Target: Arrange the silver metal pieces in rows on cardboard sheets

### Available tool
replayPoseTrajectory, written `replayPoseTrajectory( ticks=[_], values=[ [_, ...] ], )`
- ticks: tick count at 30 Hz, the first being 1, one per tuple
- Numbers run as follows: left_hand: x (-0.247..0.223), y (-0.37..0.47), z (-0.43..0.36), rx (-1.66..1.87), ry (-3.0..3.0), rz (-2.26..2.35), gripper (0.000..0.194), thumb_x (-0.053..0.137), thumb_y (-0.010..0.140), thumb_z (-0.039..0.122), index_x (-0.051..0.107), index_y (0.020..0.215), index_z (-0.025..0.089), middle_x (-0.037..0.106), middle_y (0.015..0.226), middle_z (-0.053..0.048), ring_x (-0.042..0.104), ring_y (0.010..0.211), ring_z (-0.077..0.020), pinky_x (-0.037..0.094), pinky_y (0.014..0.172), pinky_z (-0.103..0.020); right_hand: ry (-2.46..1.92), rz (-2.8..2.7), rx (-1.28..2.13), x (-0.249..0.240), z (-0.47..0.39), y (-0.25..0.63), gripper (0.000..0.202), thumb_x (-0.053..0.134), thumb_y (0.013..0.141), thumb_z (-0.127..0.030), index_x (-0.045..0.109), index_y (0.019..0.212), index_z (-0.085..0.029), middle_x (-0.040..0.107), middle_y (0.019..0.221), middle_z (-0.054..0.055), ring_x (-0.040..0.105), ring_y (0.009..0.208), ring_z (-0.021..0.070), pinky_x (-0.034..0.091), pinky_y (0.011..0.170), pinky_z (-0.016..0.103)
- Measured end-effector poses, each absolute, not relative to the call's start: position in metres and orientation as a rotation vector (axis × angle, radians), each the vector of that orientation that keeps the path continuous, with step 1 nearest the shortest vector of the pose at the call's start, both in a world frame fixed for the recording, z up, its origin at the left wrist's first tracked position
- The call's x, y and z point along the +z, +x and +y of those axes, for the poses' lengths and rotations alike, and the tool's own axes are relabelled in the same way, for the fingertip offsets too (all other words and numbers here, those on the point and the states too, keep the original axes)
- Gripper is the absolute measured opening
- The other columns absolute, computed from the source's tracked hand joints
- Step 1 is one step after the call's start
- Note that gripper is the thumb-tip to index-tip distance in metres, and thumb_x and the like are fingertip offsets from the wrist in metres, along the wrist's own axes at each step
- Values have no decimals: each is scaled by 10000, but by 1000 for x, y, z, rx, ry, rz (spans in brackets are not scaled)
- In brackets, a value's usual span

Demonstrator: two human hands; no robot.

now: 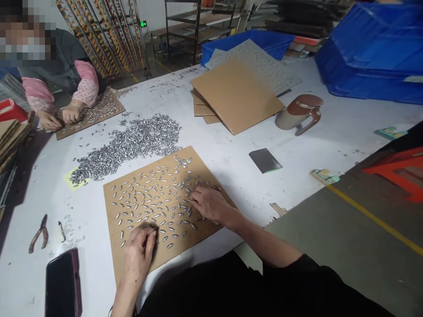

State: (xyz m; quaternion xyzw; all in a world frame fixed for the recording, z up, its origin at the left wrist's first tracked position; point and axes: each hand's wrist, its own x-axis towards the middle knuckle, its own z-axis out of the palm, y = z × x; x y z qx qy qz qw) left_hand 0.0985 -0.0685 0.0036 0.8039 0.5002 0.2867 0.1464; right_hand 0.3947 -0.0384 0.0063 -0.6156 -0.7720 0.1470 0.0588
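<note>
A brown cardboard sheet (145, 193) lies in front of me, with many small silvery spindle-shaped metal pieces (161, 192) spread over it. My left hand (137, 251) is at its near left part, thumb and fingers pinched together; whatever is between the fingertips is hidden. Over the right part of the sheet, my right hand (211, 204) has its fingers bent and bunched down among the pieces. What those fingertips hold is too small to make out. Beyond the sheet is a large heap of the same metal pieces (132, 143), partly on a yellow paper (75, 180).
At the far left a co-worker's hands (71, 113) work over another covered board (105, 108). Stacked cardboard (238, 94), a lidded mug (299, 114) and a dark block (265, 160) stand right. Pliers (40, 233) and a phone (62, 284) lie left. Blue crates (373, 53) are behind.
</note>
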Motion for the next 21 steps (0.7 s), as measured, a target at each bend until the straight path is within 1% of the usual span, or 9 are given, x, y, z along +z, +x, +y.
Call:
replayPoseTrajectory(
  ticks=[3, 6, 9, 14, 17, 21],
  values=[
    [3, 99, -68, 824, 2314, 1431, 247, 538, 992, 379, 706, 890, 229, 737, 855, -49, 721, 775, -195, 592, 735, -313, -1700, -2430, 515, 10, -45, 394, 210, 512, 1024, -238, 702, 949, -188, 664, 1001, 59, 626, 867, 164, 437, 797, 271],
    [0, 102, -68, 821, 2308, 1417, 233, 546, 990, 366, 705, 896, 224, 739, 884, -53, 724, 801, -195, 594, 747, -316, -1641, -2517, 548, 10, -45, 393, 218, 497, 1025, -197, 710, 978, -189, 658, 1004, 59, 617, 888, 165, 430, 850, 282],
    [-3, 105, -69, 820, 2318, 1394, 223, 549, 989, 353, 710, 913, 219, 743, 921, -60, 731, 848, -203, 596, 765, -324, -1651, -2570, 568, 9, -42, 392, 212, 496, 1023, -199, 699, 967, -170, 652, 1006, 75, 609, 885, 172, 432, 854, 290],
    [-2, 105, -72, 862, 2317, 1382, 213, 555, 988, 336, 703, 900, 212, 734, 872, -50, 727, 812, -195, 595, 743, -312, -1745, -2546, 523, 6, -48, 396, 193, 483, 1013, -172, 667, 958, -151, 652, 1032, 99, 611, 909, 195, 429, 885, 314],
    [-1, 103, -72, 874, 2304, 1374, 213, 550, 992, 331, 695, 893, 211, 735, 867, -45, 724, 805, -188, 593, 733, -302, -1834, -2520, 539, 7, -59, 403, 172, 509, 1000, -181, 674, 958, -157, 651, 1012, 93, 617, 913, 203, 428, 865, 311],
    [-1, 103, -72, 854, 2296, 1396, 241, 543, 993, 363, 699, 887, 212, 734, 865, -46, 720, 788, -188, 594, 721, -309, -1848, -2503, 574, 12, -62, 404, 220, 490, 1020, -208, 698, 964, -162, 651, 998, 84, 620, 888, 191, 422, 835, 301]
  ],
)
